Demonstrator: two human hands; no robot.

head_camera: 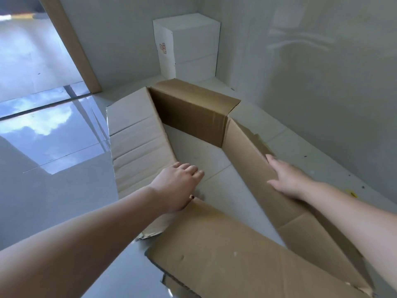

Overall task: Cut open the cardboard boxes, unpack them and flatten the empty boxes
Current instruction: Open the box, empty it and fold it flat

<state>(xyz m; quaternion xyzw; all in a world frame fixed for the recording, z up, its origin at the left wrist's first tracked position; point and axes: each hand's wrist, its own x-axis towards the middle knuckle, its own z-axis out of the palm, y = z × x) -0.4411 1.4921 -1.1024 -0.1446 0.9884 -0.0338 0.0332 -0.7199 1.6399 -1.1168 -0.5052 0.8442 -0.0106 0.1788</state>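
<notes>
One brown cardboard box (193, 117) lies opened out on the glossy floor (43, 201), out from the corner where two grey walls (322, 61) meet. I see no bottom in it: bare floor tiles show inside the ring of its four sides. Its far side stands upright, its pale left side (137, 143) leans outward and lies nearly flat, its right side (253, 175) slants from the far corner toward me, and the near panel (214, 254) lies almost flat at the bottom edge of the view, its edges torn.

My left hand (178, 186) reaches in at the near-left corner of the box, fingers loosely bent and together, back of the hand up; I cannot tell whether it grips the cardboard beneath it. My right hand (285, 177) lies on the upper edge of the right side, fingers straight and spread along the cardboard, curled round nothing.

Beyond the box, a white box (187, 46) stands upright in the wall corner, apart from the brown one. A brown door frame (73, 44) rises at the upper left, with bright window reflections on the floor below it
</notes>
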